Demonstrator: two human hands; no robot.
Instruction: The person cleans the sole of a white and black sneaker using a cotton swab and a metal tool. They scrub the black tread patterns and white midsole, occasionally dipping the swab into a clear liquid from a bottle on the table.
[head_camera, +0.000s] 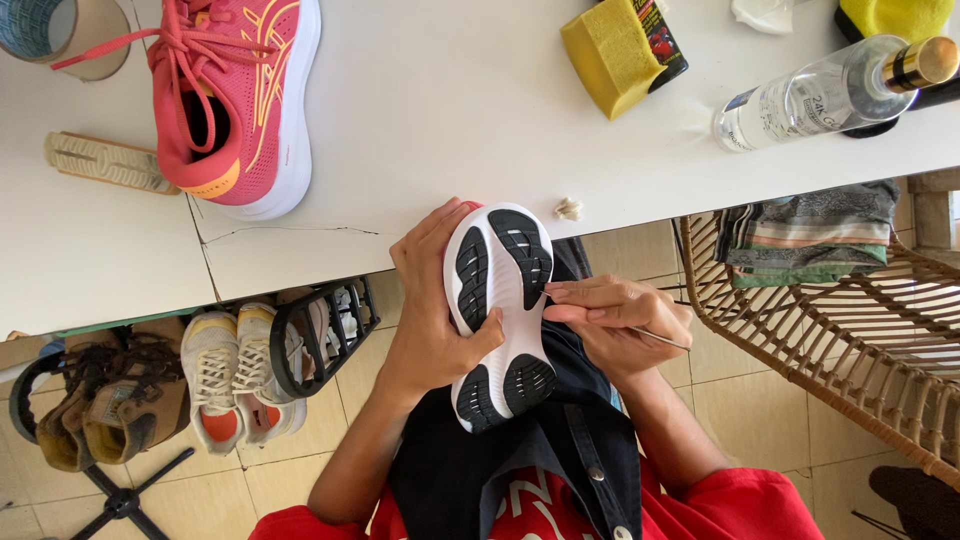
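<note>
- Shoe (497, 315): held sole-up over the person's lap, just below the near edge of the white table (450, 110). The sole is white with black tread patches; the toe points toward 12 o'clock, the heel toward 6 o'clock.
- Left hand (430, 310): wraps the shoe from the 9 o'clock side. The fingers curl around the toe end, and the thumb lies across the middle of the sole — a closed grasp on the shoe.
- Right hand (615, 325): sits at 3 o'clock of the shoe, fingers drawn together in a pinch on a thin pointed tool (660, 339). The fingertips touch the sole's edge near the forefoot tread; the tool's shaft sticks out toward 4 o'clock.
- Pink sneaker (240, 95): stands on the table at 10 o'clock of the held shoe, well apart from it, laces loose.
- Beige insole (110, 162): lies flat at 9 o'clock of the pink sneaker.
- Yellow sponge (605, 55) and clear bottle (830, 95) with a gold cap: rest on the table at 1 to 2 o'clock; the bottle lies on its side.
- Small white scrap (568, 208): sits near the table edge, just at 1 o'clock of the held shoe's toe.
- Shoe rack (200, 385): stands on the tiled floor at 8 o'clock — it carries several pairs.
- Wicker chair (850, 340): stands at 3 o'clock, with folded cloth on it.
</note>
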